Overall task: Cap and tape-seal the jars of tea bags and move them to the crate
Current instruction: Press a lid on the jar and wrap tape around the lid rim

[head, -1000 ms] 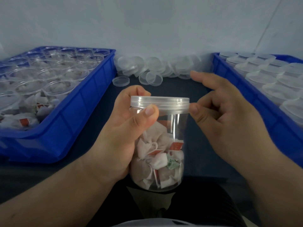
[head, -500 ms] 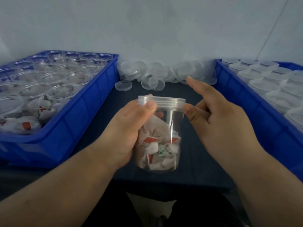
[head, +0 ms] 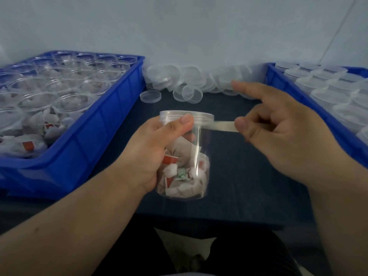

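A clear plastic jar [head: 191,166] of tea bags, with a clear lid [head: 199,116] on it, is held upright above the dark table. My left hand [head: 155,148] grips the jar from the left, its thumb pressed against the lid's edge. A strip of clear tape [head: 224,126] runs from the lid's right side to my right hand [head: 278,132], which pinches the tape's end between thumb and curled fingers, index finger stretched out.
A blue crate [head: 111,124] at the left holds several uncapped jars of tea bags. A second blue crate [head: 294,90] at the right holds several capped jars. Loose clear lids [head: 189,80] lie piled along the wall at the back of the table [head: 249,176].
My right hand has moved away from the lid to the right, drawing out a strip of tape. The jar has sunk slightly lower in view.
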Motion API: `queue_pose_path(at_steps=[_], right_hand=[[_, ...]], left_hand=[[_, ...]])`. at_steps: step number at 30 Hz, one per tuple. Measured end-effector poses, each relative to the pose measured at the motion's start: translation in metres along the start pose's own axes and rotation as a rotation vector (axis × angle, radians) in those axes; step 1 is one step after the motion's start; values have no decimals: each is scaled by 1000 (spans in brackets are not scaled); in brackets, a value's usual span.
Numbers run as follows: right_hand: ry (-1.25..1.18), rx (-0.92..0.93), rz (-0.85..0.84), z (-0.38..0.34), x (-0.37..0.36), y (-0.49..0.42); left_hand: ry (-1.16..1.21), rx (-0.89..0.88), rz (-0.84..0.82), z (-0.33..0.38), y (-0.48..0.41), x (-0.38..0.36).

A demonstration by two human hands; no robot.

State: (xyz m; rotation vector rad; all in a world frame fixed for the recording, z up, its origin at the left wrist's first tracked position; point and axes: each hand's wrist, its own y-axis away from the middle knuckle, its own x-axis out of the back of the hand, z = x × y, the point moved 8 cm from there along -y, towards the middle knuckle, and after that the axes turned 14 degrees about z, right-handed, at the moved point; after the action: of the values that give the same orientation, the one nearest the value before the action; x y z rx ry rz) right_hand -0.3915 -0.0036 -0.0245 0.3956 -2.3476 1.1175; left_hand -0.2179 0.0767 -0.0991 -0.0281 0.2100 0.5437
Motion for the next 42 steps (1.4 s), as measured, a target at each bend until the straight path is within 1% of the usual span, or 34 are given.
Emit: queue_pose_path(at_steps=[3,6,8,11,15,18,22,26,28,30,32,35,37,39,42], right_hand=[[-94,-9,75,4,7,-2],[-109,-38,102,8,4,-4],[-103,-62,97,10,0,-5],[-89,-89,87,14,-5,-7],[-41,-95,109,17,-6,-12],[-29,-106,101,19,-7,-16],[5,-117,36,24,-16,-20],[20,-151,38,30,-19,-20],[29,-181,59,32,-18,-21],[87,-194,71,34,-18,-23],[170,-173,60,30,-21,-22],[243,-82,52,21,-27,-19],[189,-114,37,24,-27,-20],[66,-169,-7,31,-23,-23],[-26,-125,-44,28,-14,-28]], left_hand=[[33,-4,-6,1,-5,-3],[88,-11,-79,7,-5,-13],[85,-34,-125,11,-3,-19],[60,-85,-146,17,0,-25],[95,-114,-194,22,-1,-33],[115,-100,-252,20,-4,-37],[156,-40,-309,15,-5,-40],[90,-3,-250,11,-13,-37],[64,-2,-174,9,-21,-30],[3,-44,-84,7,-27,-23],[-89,-71,9,6,-30,-20],[-176,-87,72,4,-32,-19],[-196,-99,101,8,-33,-17],[-206,-102,125,13,-35,-13],[-188,-82,135,14,-36,-9]])
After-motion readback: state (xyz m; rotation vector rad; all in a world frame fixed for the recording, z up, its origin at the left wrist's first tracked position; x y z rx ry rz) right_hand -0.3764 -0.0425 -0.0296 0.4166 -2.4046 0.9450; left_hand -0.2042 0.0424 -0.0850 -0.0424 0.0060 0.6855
